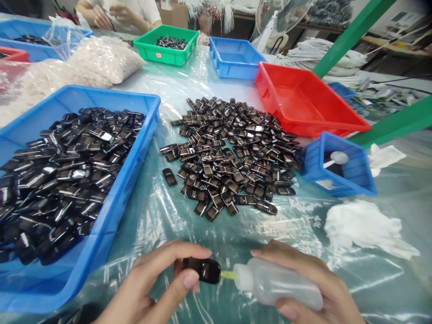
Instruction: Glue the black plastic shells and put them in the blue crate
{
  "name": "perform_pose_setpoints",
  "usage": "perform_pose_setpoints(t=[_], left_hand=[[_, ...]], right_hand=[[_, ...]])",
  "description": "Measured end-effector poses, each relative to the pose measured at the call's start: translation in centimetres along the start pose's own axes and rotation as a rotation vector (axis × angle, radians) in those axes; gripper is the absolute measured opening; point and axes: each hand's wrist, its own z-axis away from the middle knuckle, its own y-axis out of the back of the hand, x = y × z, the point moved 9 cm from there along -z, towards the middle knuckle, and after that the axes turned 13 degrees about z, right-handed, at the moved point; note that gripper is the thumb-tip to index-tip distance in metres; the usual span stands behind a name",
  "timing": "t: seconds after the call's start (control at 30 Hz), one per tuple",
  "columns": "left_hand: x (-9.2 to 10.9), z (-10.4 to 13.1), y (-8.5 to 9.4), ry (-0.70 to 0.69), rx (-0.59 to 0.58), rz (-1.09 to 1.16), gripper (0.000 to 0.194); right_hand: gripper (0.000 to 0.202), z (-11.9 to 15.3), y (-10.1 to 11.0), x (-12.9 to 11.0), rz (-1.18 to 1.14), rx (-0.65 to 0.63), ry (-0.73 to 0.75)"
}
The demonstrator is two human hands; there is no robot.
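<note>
Between thumb and fingers, my left hand [162, 279] pinches a glossy black toy car body [209, 271] near the front of the table. My right hand [313, 279] is wrapped round a translucent squeeze bottle [280, 281] lying on its side in the grip. The bottle's thin yellow nozzle [228, 274] points left and meets the right end of the car body, or nearly so. Beyond my hands a loose pile of similar dark car bodies [232, 157] is spread on the plastic-covered table [151, 225].
At left stands a large blue bin [135, 166] of black car bodies. A red tray [310, 99], a small blue box [357, 166] holding a spoon-like tool, and crumpled white tissue [367, 227] are at right. Farther back are a green tray [165, 56], a blue tray [232, 67] and a co-worker's hands [111, 17].
</note>
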Motion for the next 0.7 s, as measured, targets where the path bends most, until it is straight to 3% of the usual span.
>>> perform_pose_setpoints(t=[0.33,0.47,0.7], left_hand=[[-1.0,0.1,0.2,0.042,-0.009,-0.094,0.026],[-0.1,-0.2,-0.1,-0.051,-0.048,-0.063,0.020],[0.3,-0.1,-0.1,-0.136,-0.067,-0.019,0.029]], right_hand=[[0.034,-0.1,0.2,0.2,-0.005,0.012,-0.048],[0.034,-0.1,0.3,0.4,-0.007,0.020,-0.059],[0.036,0.3,0.3,0.8,0.028,0.017,-0.083]])
